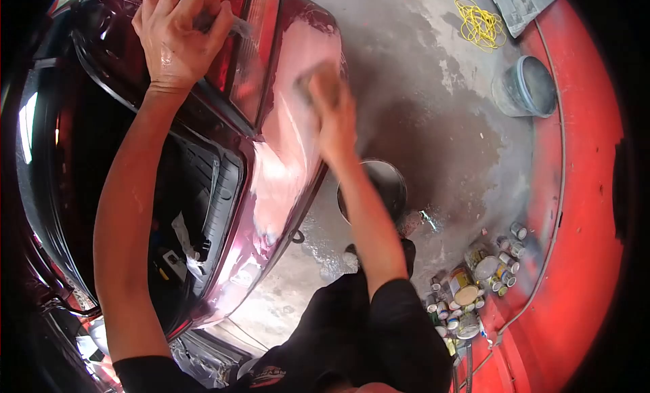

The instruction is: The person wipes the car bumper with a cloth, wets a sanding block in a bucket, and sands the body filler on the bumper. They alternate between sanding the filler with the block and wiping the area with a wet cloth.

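Observation:
My right hand [336, 122] is wrapped around a sanding block [320, 85], blurred by motion, against the car's rear side panel [288, 149]. Pinkish, smooth patches cover that panel, with dark red paint at their borders. Over the red tail light [256, 54] is my left hand [177, 37], its fingers curled around something I cannot make out; a greyish, translucent bit shows beside the thumb. The hand looks wet. Left of the panel the car's trunk [196, 183] stands open, with a crumpled clear plastic piece [186, 244] at its edge.
A dark bucket [372, 190] sits on the wet floor [447, 135] beneath my right forearm. Several paint cans [467, 288] crowd the lower right by a red surface [582, 190]. Another bucket [525, 88] and a coiled yellow cord [479, 24] lie farther off.

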Demonstrator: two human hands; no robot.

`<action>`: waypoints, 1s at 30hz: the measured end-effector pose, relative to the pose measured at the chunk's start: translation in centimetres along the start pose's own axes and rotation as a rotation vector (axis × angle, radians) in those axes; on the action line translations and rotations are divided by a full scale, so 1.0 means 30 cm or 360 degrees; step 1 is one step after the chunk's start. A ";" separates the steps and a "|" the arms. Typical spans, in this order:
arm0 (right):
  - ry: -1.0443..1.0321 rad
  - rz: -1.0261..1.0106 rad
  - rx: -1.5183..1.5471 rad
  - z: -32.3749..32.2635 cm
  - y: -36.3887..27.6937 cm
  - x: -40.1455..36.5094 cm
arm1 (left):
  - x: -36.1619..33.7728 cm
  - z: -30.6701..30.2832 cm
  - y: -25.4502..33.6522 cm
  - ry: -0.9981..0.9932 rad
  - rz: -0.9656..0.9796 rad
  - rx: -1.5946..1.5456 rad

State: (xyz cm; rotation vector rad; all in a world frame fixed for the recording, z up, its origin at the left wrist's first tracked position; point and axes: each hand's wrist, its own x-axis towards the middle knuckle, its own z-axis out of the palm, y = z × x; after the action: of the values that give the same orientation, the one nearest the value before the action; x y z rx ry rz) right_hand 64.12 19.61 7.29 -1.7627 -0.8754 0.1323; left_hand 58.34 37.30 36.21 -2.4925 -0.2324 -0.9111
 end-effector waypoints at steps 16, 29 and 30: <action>-0.0103 0.0044 0.0028 -0.030 0.126 0.287 | 0.033 -0.010 0.041 -0.0048 -0.0010 0.0055; -0.1053 0.1451 0.1052 -0.387 0.484 -0.723 | 0.065 0.029 0.156 -0.0515 0.0025 0.0379; -0.1278 0.1483 0.0895 -0.443 0.528 -0.899 | 0.061 0.066 0.203 -0.0545 0.0093 0.0273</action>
State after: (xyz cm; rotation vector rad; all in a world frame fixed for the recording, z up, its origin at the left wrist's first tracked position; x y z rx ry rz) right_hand 59.01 -9.17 -10.04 -1.4175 -0.3876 1.6097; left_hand 62.76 32.93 33.80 -2.4649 -0.3320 -0.4169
